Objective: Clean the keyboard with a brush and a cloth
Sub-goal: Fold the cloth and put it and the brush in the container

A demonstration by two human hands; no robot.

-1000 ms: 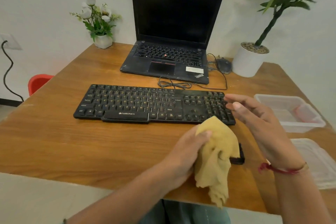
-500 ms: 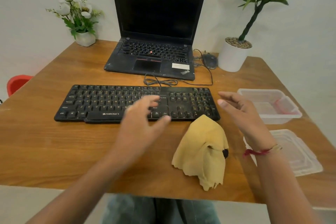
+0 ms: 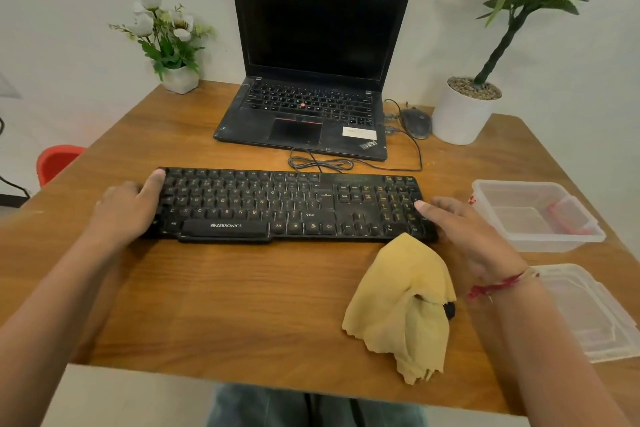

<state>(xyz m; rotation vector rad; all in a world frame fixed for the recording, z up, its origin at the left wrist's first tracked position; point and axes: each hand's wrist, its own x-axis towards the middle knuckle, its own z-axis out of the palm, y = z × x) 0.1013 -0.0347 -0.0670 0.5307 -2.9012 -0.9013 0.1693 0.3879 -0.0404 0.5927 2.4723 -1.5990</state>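
- Both ends of the keyboard [image 3: 287, 204] are clasped: my left grip [image 3: 128, 208] round its left end, my right grip [image 3: 464, 232] round its right end, thumbs on top.
- Its spacebar reads ZEBRONICS.
- Yellow cloth [image 3: 398, 302] lies crumpled on the counter [image 3: 225, 305], touching the keyboard's near right edge.
- Laptop [image 3: 301, 121] behind the keyboard reads ThinkPad.

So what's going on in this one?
A person has a hand on each end of the black Zebronics keyboard: the left hand grips its left end, the right hand its right. The crumpled yellow cloth lies untouched on the wooden table, draped over a small black object.
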